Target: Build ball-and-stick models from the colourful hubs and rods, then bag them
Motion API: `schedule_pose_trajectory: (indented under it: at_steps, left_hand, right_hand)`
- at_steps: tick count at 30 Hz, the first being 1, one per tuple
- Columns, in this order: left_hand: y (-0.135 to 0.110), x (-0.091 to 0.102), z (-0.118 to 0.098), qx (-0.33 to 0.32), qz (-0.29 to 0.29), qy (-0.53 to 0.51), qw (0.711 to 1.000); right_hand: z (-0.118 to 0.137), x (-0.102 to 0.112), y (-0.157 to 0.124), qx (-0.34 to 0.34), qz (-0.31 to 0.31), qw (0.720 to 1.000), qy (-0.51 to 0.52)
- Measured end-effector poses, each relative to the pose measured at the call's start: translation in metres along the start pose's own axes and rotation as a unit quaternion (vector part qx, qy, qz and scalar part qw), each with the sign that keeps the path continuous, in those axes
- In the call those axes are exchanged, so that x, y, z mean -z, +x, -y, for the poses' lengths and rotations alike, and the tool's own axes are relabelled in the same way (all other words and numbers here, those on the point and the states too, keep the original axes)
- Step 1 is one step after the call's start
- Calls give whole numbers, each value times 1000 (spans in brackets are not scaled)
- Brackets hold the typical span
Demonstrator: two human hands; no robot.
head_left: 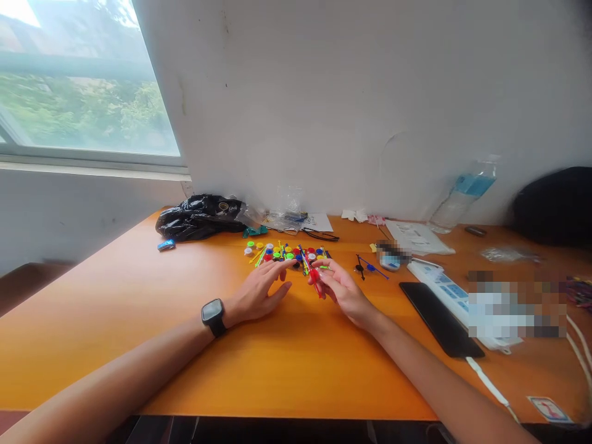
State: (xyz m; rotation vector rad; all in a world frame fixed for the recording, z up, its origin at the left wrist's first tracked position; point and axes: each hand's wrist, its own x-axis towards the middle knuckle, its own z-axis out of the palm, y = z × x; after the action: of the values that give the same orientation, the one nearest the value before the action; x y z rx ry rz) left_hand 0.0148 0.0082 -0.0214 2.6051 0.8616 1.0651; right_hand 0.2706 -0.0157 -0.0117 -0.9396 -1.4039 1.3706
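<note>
My right hand point(345, 290) pinches a red plastic arrow spinner point(316, 280) with a round disc on it, between thumb and fingers. My left hand point(263, 287) is open, palm down, its fingers stretched toward a pile of small plastic parts point(280, 253). The pile mixes round discs and thin sticks in red, yellow, green, blue, white and black; the fingers partly hide it. To the right of the right hand lie a black arrow with a disc point(359, 268) and a blue stick with a disc point(371, 267).
A black plastic bag point(198, 216) and clear wrappers point(287, 213) lie against the wall. At right are a black phone point(439, 317) on a white cable, a power strip point(451, 293), a leaning plastic bottle point(465, 191) and papers point(416, 237). A small blue packet point(166, 245) sits at left.
</note>
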Motion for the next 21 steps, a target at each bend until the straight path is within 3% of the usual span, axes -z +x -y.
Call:
schedule_pose_trajectory:
  at_steps: [6, 11, 17, 21]
  left_hand:
    - [-2, -7, -9, -51, 7, 94, 994]
    - [-4, -5, -5, -88, -10, 194, 977]
    - [-1, -3, -6, -248, 5, 269, 930]
    - [-1, -4, -6, -260, 21, 267, 928]
  right_hand:
    - [-2, -2, -1, -34, 64, 997, -7]
    - [-1, -2, -1, -5, 49, 998, -36]
    - [1, 1, 1, 2, 32, 999, -38]
    - [2, -1, 0, 1, 26, 999, -38]
